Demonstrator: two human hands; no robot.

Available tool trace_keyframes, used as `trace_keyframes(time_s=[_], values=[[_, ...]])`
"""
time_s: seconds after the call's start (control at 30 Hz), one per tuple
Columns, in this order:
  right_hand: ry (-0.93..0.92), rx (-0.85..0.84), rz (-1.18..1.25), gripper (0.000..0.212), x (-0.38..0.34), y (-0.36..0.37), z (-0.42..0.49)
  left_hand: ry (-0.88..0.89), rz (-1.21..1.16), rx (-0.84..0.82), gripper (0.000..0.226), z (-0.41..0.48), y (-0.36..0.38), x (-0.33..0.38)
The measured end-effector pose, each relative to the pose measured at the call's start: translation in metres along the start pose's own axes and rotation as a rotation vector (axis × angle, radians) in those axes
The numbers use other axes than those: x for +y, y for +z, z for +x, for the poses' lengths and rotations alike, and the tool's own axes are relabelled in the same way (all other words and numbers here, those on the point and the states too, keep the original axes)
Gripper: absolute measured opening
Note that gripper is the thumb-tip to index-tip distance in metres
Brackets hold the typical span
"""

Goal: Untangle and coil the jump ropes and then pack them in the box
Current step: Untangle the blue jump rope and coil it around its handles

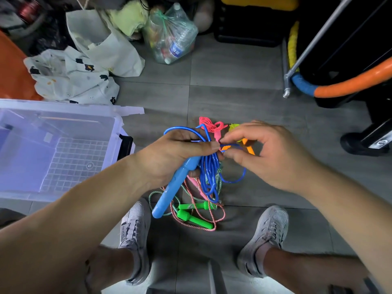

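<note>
L hand point(174, 153) is wrapped round the blue handle point(169, 192) plus a bunch of blue rope point(209, 177) loops, thumb clamped across the top. R hand point(269, 153) pinches one blue strand betw. thumb & forefinger right beside the L thumb, other fingers loosely curled. Below on the grey tile floor point(233, 71) lie the green handles point(191, 218) w/ red-white cord point(220, 217), pink rope point(210, 124) & orange handles point(248, 146) at the far side, all tangled; the clear box point(63, 106) sits open to the left, apart from the pile, grid bottom showing.
</note>
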State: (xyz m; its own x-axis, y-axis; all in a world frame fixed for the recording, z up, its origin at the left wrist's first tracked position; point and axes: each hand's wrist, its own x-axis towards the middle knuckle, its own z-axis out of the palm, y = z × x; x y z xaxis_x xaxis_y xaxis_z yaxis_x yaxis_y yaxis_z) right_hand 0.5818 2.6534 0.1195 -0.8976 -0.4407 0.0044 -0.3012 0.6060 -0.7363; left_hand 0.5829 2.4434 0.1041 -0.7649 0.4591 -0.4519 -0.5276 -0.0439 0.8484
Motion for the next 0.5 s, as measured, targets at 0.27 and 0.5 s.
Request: trace_keyframes(time_s=[0.27, 0.5], values=[[0.116, 0.026, 0.178, 0.016, -0.006, -0.001, 0.002, -0.030, 0.201, -0.117, 0.014, -0.002, -0.004, 0.001], [0.336, 0.440, 1.096, 0.018, -0.010, -0.026, 0.008, -0.073, 0.306, -0.234, 0.017, -0.005, -0.001, -0.002]])
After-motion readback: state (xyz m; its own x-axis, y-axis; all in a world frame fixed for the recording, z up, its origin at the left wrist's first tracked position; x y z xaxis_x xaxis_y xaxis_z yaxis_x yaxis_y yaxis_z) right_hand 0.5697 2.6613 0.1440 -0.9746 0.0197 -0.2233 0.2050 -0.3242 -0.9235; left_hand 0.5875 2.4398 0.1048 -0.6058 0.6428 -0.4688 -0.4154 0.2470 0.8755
